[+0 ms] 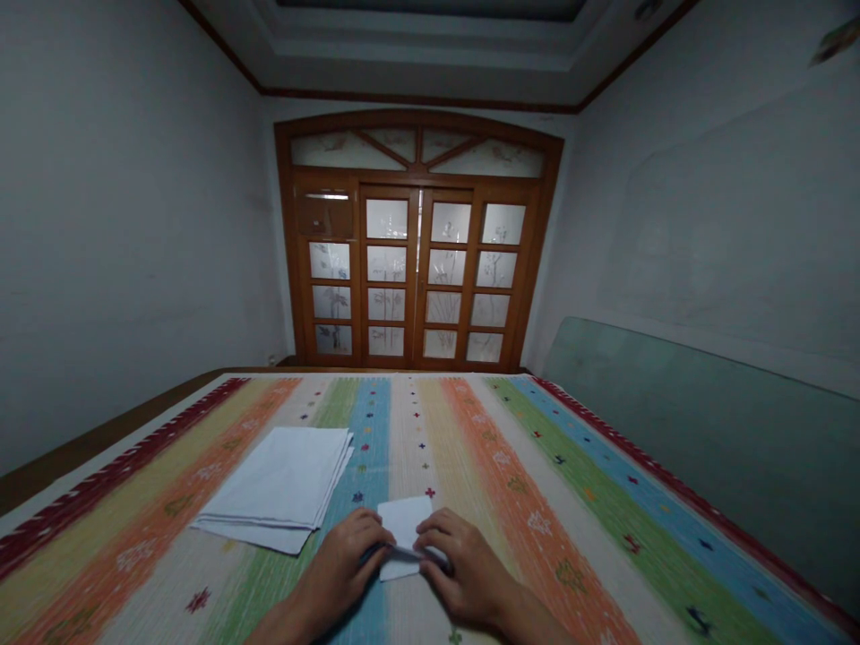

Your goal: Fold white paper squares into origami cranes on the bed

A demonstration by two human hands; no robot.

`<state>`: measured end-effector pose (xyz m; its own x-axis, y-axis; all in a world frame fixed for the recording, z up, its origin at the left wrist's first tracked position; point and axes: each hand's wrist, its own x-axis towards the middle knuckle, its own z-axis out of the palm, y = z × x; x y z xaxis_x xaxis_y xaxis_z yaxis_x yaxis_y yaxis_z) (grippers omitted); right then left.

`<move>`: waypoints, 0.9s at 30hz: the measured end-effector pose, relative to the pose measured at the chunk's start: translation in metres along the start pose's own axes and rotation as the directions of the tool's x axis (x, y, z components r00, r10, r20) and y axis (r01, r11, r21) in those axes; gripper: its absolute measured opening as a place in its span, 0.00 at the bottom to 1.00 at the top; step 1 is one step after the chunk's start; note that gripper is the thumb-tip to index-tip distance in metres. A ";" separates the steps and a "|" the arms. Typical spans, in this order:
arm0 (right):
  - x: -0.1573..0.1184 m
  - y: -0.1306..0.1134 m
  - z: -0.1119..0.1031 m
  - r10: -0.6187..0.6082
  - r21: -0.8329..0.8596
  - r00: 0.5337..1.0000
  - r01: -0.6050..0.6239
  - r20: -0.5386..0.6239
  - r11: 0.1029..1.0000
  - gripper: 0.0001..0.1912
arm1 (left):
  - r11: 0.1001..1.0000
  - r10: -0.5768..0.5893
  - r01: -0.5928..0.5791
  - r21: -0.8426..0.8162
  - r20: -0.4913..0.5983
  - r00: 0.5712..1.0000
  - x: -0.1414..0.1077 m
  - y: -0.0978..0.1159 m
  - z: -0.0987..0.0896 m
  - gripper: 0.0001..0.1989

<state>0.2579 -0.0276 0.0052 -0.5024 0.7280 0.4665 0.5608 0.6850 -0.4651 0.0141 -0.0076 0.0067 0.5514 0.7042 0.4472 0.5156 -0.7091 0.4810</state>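
A small white folded sheet [405, 512], paper or thin cloth, lies on the striped tablecloth near the front middle. A raised fold runs across it, and its near flap shows below my fingers. My left hand [353, 551] pinches the left end of that fold. At the right end, my right hand [462, 557] grips the same fold between thumb and fingers. Parts of the sheet are hidden under the fingertips. Left of my hands and farther back rests a stack of larger white sheets [279, 479], its edges slightly uneven.
The table bears a tablecloth [537, 475] with coloured stripes and small motifs. Along the right side stands a pale green panel [699, 430]. Beyond the far edge is a wooden door with glass panes [417, 278]. White walls [134, 233] rise on both sides.
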 end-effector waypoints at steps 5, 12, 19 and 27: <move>0.000 0.001 -0.001 0.022 0.012 1.000 -0.022 0.016 1.000 0.13 | 0.999 0.037 -0.037 0.015 -0.010 0.999 0.001 0.001 -0.003 0.10; 0.001 -0.001 -0.004 0.034 0.020 0.999 -0.035 0.033 0.999 0.18 | 0.997 -0.009 0.011 0.083 -0.023 1.000 -0.003 -0.016 -0.003 0.15; 0.002 -0.003 -0.007 0.067 0.079 0.993 -0.075 0.100 0.994 0.24 | 0.990 -0.016 0.010 0.143 0.041 0.999 -0.004 -0.005 -0.010 0.15; 0.001 0.013 -0.001 0.066 0.194 0.996 -0.076 0.059 0.978 0.23 | 0.964 -0.109 0.078 0.254 0.110 0.988 -0.003 0.003 -0.008 0.03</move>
<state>0.2652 -0.0182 0.0004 -0.5021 0.7720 0.3898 0.4590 0.6199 -0.6364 0.0087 -0.0114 0.0128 0.5607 0.7692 0.3066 0.7069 -0.6374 0.3066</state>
